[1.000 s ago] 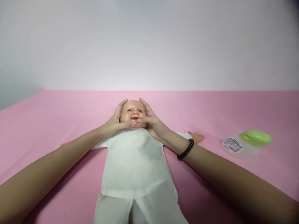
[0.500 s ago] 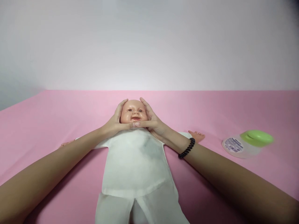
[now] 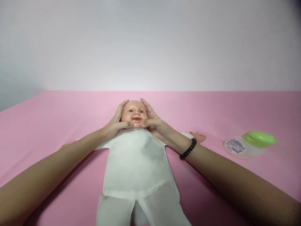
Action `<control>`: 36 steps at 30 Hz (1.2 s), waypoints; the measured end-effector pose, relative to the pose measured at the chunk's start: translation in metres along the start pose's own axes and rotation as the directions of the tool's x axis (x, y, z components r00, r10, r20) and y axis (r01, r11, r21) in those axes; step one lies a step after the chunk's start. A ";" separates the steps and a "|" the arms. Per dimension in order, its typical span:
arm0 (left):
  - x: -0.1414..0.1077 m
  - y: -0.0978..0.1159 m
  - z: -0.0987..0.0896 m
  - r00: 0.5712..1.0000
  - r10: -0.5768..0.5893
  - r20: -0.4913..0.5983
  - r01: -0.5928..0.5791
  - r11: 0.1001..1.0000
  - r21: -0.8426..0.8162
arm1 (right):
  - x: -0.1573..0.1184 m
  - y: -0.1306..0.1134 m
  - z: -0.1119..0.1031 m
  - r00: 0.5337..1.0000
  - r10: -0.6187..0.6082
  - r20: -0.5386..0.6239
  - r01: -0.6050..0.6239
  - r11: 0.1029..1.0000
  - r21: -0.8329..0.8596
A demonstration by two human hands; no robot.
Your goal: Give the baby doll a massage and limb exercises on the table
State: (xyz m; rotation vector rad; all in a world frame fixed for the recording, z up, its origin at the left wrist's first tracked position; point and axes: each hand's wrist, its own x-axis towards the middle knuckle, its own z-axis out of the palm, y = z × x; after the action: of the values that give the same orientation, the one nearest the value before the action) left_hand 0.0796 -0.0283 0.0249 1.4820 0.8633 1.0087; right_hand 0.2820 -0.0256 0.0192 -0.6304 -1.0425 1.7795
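Observation:
A baby doll (image 3: 135, 163) in white clothes lies on its back, arms stretched out to both sides. My left hand (image 3: 118, 121) cups the left side of the doll's head (image 3: 134, 110), fingers along the temple and thumb against the chin. On the other side, my right hand (image 3: 154, 121) holds the head the same way, its thumb near the chin's right edge. A small gap with the chin showing lies between the two thumb tips. The fingers' undersides are hidden against the head. A black beaded bracelet (image 3: 188, 149) circles my right wrist.
To the right lies a clear bottle (image 3: 235, 146) with a printed label and a green cap (image 3: 258, 139), on its side. A pink cover (image 3: 211, 113) spreads under everything, with a pale wall (image 3: 150, 47) behind it.
My thumbs have slid apart over the doll's chin, the left one leftward and the right one rightward; before, their tips met in the middle. The doll and bottle stay in place.

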 end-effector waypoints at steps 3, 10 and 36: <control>0.000 0.000 0.001 1.000 0.006 -0.006 -0.006 1.000 -0.003 | -0.001 -0.001 0.002 1.000 -0.002 0.002 0.002 1.000 0.006; -0.001 -0.001 0.000 1.000 0.022 0.005 -0.022 1.000 0.022 | -0.003 -0.003 0.005 1.000 0.002 -0.017 -0.002 0.999 -0.035; 0.002 -0.006 -0.001 0.999 0.045 -0.004 -0.045 0.997 0.067 | -0.003 -0.004 0.004 0.999 0.032 -0.004 -0.032 0.999 -0.022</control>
State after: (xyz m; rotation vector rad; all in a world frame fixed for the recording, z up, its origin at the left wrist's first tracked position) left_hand 0.0795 -0.0253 0.0194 1.5621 0.8782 1.0259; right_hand 0.2819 -0.0291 0.0253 -0.6671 -1.0556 1.7963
